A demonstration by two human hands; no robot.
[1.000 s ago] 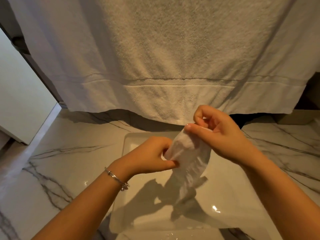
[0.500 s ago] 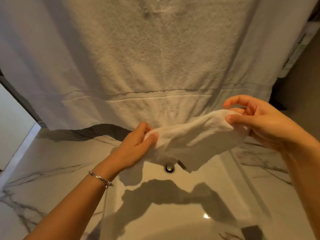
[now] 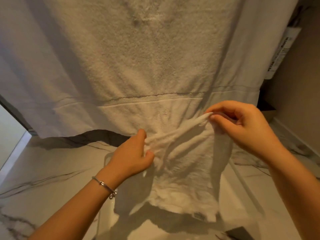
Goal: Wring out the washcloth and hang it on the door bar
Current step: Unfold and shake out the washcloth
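Note:
A white washcloth (image 3: 183,172) hangs spread open in front of me, above the sink. My left hand (image 3: 131,155) pinches its upper left edge; a silver bracelet sits on that wrist. My right hand (image 3: 242,125) pinches the upper right corner, held a little higher than the left. The cloth's lower edge dangles loose and crumpled over the basin. No door bar shows in this view.
A large white bath towel (image 3: 138,66) hangs right behind the washcloth and fills the upper view. Below lie a white marble counter (image 3: 52,170) with dark veins and the white sink basin (image 3: 242,196). A wall and a labelled white object (image 3: 280,54) stand at the right.
The washcloth went from a bunched wad over the basin to stretched out and hanging open between my hands. Both hands rose and spread apart; my view tilted up.

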